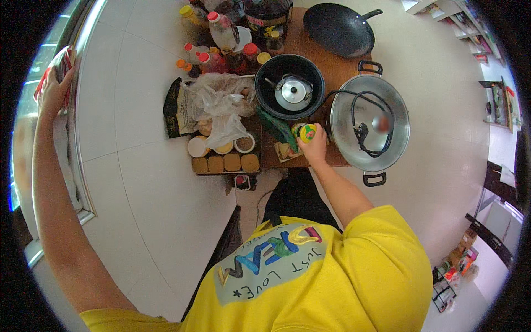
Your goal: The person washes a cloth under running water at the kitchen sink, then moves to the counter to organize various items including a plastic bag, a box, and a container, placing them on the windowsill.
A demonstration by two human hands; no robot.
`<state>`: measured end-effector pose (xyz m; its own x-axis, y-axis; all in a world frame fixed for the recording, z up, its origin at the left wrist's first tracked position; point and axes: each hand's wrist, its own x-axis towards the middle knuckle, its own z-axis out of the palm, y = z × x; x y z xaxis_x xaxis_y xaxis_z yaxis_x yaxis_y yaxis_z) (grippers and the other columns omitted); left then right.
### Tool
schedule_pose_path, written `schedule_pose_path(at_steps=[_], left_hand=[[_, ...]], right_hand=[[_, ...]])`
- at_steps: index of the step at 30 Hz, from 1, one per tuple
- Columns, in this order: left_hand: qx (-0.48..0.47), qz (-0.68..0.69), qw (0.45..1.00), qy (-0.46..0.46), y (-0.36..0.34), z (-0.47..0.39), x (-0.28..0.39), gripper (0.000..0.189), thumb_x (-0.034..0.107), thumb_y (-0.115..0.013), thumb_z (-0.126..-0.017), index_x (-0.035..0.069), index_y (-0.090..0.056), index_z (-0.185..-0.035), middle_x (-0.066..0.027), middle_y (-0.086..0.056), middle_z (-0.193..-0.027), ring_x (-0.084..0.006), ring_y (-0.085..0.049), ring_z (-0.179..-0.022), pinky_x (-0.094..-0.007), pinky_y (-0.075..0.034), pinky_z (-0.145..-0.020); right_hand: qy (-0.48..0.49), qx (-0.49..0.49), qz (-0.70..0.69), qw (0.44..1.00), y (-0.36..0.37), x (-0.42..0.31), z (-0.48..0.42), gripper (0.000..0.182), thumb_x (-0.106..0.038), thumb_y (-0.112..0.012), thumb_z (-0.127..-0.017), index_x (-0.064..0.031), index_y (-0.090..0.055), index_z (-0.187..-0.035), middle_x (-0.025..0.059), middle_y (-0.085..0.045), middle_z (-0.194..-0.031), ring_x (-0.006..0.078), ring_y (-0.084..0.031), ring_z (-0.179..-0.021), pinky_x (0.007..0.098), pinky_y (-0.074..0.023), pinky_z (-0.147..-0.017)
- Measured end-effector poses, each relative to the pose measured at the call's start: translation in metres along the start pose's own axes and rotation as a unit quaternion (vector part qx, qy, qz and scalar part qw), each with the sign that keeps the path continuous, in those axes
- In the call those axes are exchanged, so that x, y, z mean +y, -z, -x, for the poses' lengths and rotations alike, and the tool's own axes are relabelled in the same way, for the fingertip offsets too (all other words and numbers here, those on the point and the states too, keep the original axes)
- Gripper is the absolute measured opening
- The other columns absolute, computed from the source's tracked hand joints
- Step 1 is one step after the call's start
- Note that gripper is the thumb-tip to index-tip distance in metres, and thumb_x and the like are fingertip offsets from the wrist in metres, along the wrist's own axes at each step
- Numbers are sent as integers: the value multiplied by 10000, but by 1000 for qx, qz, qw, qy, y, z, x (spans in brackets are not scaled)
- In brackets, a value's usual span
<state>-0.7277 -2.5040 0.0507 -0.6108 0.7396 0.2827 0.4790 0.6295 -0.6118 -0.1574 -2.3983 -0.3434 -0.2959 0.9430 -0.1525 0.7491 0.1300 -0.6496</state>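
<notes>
My right hand (315, 146) is closed round a small jar with a yellow and green lid (308, 133), low over the near part of the wooden table (338, 158). Beside it lie a dark green bag (277, 124) and a small open packet (286, 152). Far to the left, my left hand (53, 93) is on a red and white package (63, 62) at the window sill. A black pot (261, 97) holding a small metal kettle or lidded vessel (293, 91) stands beyond my right hand. To its right is a wide steel pan (371, 164) with a coiled black power cord (352, 120) inside.
A black wok (338, 29) lies at the table's far end. Several sauce bottles (222, 31) crowd the far left. Nearer are a clear plastic bag (226, 97), white round containers (199, 146) and brown-topped jars (232, 162). The window frame (81, 166) runs along the left.
</notes>
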Motion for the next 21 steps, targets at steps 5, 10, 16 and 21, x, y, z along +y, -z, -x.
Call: schedule_pose_path(at_steps=[5, 10, 16, 21], left_hand=[[-92, 136, 986, 13, -3, -5, -4, 779, 575, -457, -706, 73, -285, -1275, -169, -463, -1174, -274, -449, -1088, -364, -320, -905], [-65, 65, 994, 58, 30, 12, 35, 748, 524, -468, -699, 103, -265, -1283, -160, -434, -1204, -271, -427, -1110, -394, -301, -933], [-69, 78, 985, 135, 53, 33, 54, 705, 542, -457, -713, 129, -294, -1260, -203, -371, -1236, -366, -344, -1148, -457, -216, -968], [-36, 123, 981, 144, 77, 41, 58, 628, 431, -564, -672, 141, -367, -1194, -180, -417, -1177, -343, -350, -1131, -522, -208, -929]], right_hand=[[45, -10, -63, 997, 75, -54, 21, 701, -159, -722, -571, -29, -334, -1140, 155, -432, -1058, 304, -436, -994, 367, -361, -858], [95, -44, -188, 977, 128, -110, 3, 682, -143, -717, -581, -39, -342, -1142, 136, -451, -1052, 244, -456, -988, 342, -363, -860], [237, -89, -255, 933, 159, -194, -45, 653, -139, -705, -585, -50, -372, -1139, 120, -481, -1043, 220, -480, -976, 328, -377, -854], [379, -120, -231, 888, 180, -315, -93, 631, -165, -698, -594, -38, -388, -1129, 126, -514, -1016, 218, -511, -956, 313, -391, -847]])
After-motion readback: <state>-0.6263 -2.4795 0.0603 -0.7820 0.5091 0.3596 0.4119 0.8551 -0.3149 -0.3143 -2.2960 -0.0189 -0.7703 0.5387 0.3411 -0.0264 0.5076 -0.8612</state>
